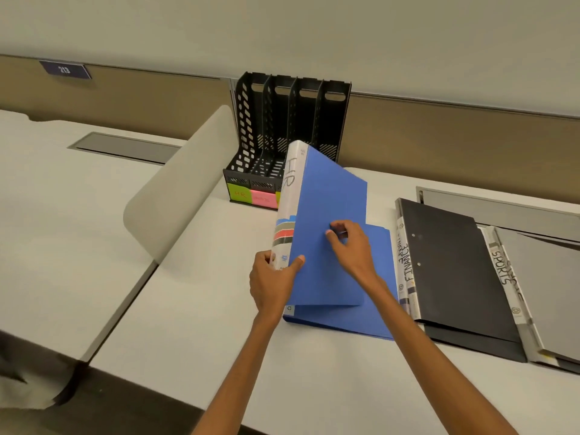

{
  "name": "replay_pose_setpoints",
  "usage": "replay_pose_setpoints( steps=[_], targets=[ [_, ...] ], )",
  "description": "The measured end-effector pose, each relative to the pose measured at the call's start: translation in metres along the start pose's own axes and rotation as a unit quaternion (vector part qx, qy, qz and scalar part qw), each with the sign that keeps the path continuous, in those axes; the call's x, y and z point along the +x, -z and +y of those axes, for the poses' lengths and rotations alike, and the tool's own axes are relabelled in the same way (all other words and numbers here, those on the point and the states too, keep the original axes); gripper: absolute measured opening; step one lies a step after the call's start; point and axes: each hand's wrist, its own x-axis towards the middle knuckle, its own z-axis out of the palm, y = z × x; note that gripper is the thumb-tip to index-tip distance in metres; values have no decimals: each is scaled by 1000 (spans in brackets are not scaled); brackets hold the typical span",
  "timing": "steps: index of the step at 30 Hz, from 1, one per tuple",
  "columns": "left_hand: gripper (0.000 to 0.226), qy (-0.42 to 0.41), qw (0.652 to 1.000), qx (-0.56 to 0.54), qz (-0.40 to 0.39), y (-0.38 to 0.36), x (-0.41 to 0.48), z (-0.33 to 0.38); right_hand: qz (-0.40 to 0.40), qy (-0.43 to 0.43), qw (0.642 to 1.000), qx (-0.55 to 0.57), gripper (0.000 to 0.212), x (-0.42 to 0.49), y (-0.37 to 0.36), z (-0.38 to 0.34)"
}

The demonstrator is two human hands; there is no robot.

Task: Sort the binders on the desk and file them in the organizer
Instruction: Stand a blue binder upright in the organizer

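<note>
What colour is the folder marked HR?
The HR binder is blue with a white spine, seen in the head view.

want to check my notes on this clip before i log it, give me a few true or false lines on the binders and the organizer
1. The left hand grips the blue HR binder by its spine. True.
2. The organizer already holds two binders. False: its slots look empty.
3. The black FINANCE binder lies flat on the desk. True.
4. The SPORTS binder lies left of the FINANCE binder. False: it lies to its right.
</note>
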Motion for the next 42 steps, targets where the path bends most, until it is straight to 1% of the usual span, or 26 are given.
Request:
replay_pose_setpoints(
  steps=[3, 6, 9, 12, 15, 17, 19, 21, 24, 27, 30, 32, 37, 42],
  targets=[
    [53, -34, 996, -65, 53, 1, -7, 24, -6, 33, 999, 42, 28, 12, 16, -41],
    [52, -74, 990, -78, 90, -1, -13, 42, -16, 59, 995, 83, 35, 15, 26, -80],
    [49, -90, 984, -84, 128, -1, -14, 51, -41, 82, 989, 119, 47, 11, 33, -112],
    [50, -112, 975, -97, 163, 2, -14, 55, -70, 106, 984, 124, 68, 4, 38, -133],
    [51, -140, 964, -106, 199, 3, -13, 58, -76, 132, 984, 90, 101, -2, 41, -152],
    [52, -167, 954, -112, 224, -1, -12, 63, -55, 145, 985, 73, 119, -2, 42, -166],
    [54, -204, 940, -121, 245, -7, -10, 69, -16, 148, 986, 70, 126, 2, 41, -182],
    [53, -233, 928, -137, 258, -11, -3, 74, 22, 154, 986, 68, 124, 8, 35, -196],
    [53, -259, 914, -167, 264, -8, 18, 82, 64, 170, 981, 62, 111, 21, 21, -210],
    [53, -286, 906, -180, 254, 2, 48, 85, 78, 184, 976, 91, 99, 40, 3, -221],
    [54, -307, 905, -192, 224, 12, 84, 84, 89, 196, 970, 117, 82, 58, -17, -231],
    [55, -320, 902, -203, 208, 19, 107, 85, 87, 197, 968, 127, 75, 70, -31, -240],
    [59, -339, 894, -223, 191, 36, 162, 86, 87, 185, 971, 124, 71, 101, -64, -259],
    [56, -345, 900, -220, 153, 40, 213, 80, 114, 166, 973, 116, 73, 128, -96, -268]
  ],
)
